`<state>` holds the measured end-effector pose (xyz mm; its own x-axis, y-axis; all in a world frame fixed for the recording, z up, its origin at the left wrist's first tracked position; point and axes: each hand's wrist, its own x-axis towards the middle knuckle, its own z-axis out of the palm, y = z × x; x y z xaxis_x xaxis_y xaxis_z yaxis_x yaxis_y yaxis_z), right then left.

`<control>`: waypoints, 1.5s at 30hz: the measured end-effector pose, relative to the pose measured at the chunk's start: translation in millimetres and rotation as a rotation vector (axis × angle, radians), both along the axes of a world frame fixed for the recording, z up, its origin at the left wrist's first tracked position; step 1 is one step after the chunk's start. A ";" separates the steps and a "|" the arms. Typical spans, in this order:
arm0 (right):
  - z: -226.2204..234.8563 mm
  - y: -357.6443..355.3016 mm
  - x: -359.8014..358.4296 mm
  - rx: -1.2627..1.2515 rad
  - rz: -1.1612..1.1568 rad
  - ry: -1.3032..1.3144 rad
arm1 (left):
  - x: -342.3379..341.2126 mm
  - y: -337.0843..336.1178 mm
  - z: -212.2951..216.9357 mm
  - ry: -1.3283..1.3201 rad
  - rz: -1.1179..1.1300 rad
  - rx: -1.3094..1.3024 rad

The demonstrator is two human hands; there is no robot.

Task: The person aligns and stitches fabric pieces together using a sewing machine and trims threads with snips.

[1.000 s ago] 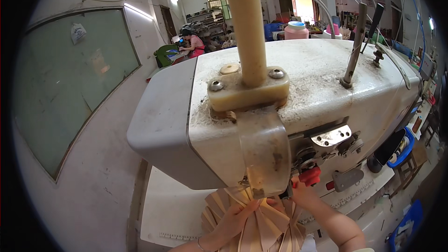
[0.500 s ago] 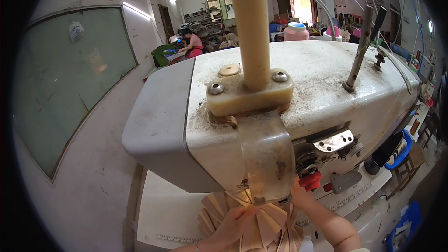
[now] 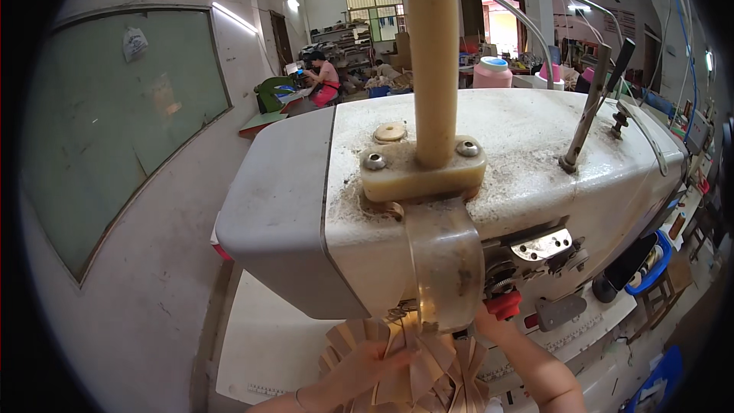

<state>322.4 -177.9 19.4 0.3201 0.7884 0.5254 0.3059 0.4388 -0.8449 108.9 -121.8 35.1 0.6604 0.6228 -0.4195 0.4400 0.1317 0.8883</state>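
A bundle of flat tan strips [image 3: 433, 359], fanned like pleats, lies under the head of a large white sewing machine [image 3: 527, 126]. My left hand [image 3: 371, 359] comes in from the lower left and is closed on these strips, its fingertips among them. My right hand [image 3: 493, 326] reaches in from the lower right, beside the strips and just below a red knob [image 3: 503, 305]. Its fingers are hidden behind the machine's parts and a cloudy clear guard [image 3: 446, 264]. A small warm light glows at the needle area, which the guard mostly covers.
A beige upright tube [image 3: 434, 61] rises from the machine's top. Thread cones, one a pink cone [image 3: 492, 73], stand behind it. At the right are a blue basket [image 3: 656, 260] and a wooden stool [image 3: 664, 289]. A person [image 3: 325, 76] in pink sits at a green machine further back.
The view has shifted, so the machine sits slightly lower and further right. My left hand has moved a little left and spread over the strips, whose fan has turned. My right hand stays near the red knob.
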 end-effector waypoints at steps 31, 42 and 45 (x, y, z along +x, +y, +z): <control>17.1 -9.8 -10.7 -0.119 0.077 0.209 | -5.5 24.3 15.3 -0.127 -0.070 -0.136; 16.7 -10.5 -10.7 -0.082 0.069 0.203 | -5.7 41.5 -2.9 -0.118 -0.095 -0.035; 13.8 -11.8 -10.6 -0.074 0.046 0.194 | -11.6 35.1 -0.7 -0.209 -0.055 -0.101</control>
